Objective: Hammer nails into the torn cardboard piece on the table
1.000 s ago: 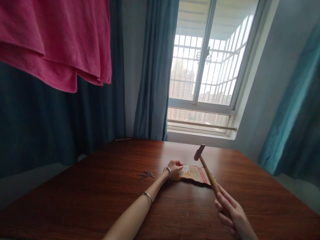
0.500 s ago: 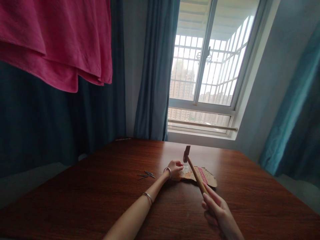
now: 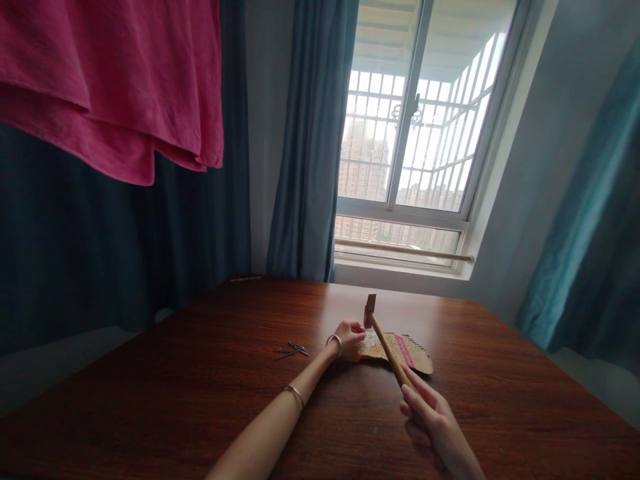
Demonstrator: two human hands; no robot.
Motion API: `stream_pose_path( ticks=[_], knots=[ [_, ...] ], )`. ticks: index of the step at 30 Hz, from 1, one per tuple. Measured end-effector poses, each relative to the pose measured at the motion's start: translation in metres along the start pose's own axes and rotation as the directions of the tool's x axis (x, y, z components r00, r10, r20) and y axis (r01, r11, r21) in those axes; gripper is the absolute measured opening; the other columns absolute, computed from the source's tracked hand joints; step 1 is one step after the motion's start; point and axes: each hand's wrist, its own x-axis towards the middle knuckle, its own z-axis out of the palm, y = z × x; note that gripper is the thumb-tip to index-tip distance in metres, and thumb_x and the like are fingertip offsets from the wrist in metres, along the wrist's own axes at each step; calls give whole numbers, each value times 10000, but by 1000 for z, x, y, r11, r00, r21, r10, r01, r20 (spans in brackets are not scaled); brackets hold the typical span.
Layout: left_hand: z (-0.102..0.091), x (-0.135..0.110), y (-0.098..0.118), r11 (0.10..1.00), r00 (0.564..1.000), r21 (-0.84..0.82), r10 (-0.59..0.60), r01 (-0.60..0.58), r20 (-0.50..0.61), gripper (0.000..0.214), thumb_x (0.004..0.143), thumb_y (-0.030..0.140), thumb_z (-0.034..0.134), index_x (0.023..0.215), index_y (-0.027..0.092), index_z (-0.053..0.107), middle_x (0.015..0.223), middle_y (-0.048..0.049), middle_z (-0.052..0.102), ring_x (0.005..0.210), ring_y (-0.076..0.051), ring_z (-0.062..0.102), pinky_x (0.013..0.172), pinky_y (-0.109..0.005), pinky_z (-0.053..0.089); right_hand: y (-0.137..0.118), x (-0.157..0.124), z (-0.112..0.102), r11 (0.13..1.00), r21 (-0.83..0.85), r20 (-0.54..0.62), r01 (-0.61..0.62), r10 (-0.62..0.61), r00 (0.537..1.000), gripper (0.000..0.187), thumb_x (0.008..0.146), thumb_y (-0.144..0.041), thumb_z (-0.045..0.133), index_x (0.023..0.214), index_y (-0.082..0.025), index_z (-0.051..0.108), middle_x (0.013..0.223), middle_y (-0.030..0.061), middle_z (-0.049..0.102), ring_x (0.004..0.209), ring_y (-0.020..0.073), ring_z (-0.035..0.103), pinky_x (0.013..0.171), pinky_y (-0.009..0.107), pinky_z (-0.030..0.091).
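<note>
My right hand (image 3: 437,420) is wrapped round the wooden handle of a hammer (image 3: 387,351), whose head is up and tilted just beside my left fingertips. My left hand (image 3: 349,337), with bangles on wrist and forearm, rests at the left end of a flat tan piece with speckles and a pink stripe (image 3: 407,353). Its thumb and fingers are pinched together; what sits between them is too small to make out. Left of that wrist several nails (image 3: 295,349) lie in a loose heap on the brown wooden table (image 3: 200,393).
Behind the table are a window (image 3: 400,167) with bars outside and a blue curtain (image 3: 310,147). A pink cloth (image 3: 125,87) hangs at the upper left. Another blue curtain (image 3: 575,233) hangs on the right.
The hammer and my right hand have shifted slightly to the left, with the head a little lower and nearer my left fingers. My left hand keeps its pinch in the same place.
</note>
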Motion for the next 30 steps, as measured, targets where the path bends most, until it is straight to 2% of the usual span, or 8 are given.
stream_pose_path(
  ticks=[17, 30],
  knots=[
    [0, -3, 5, 997, 1000, 77, -17, 17, -3, 147, 626, 260, 636, 682, 125, 640, 707, -49, 651, 677, -161, 609, 621, -256, 469, 1, -1, 2, 1000, -21, 31, 23, -23, 999, 777, 659, -472, 669, 1329, -219, 366, 518, -77, 444, 273, -10, 256, 276, 111, 149],
    [2, 3, -10, 998, 999, 53, 32, -33, 11, 142, 647, 260, 629, 692, 125, 628, 735, -67, 646, 695, -162, 611, 640, -260, 475, 4, 3, 0, 997, -46, 40, 62, -61, 997, 765, 676, -480, 657, 1323, -190, 368, 528, -72, 456, 275, -14, 252, 272, 113, 155]
  ],
)
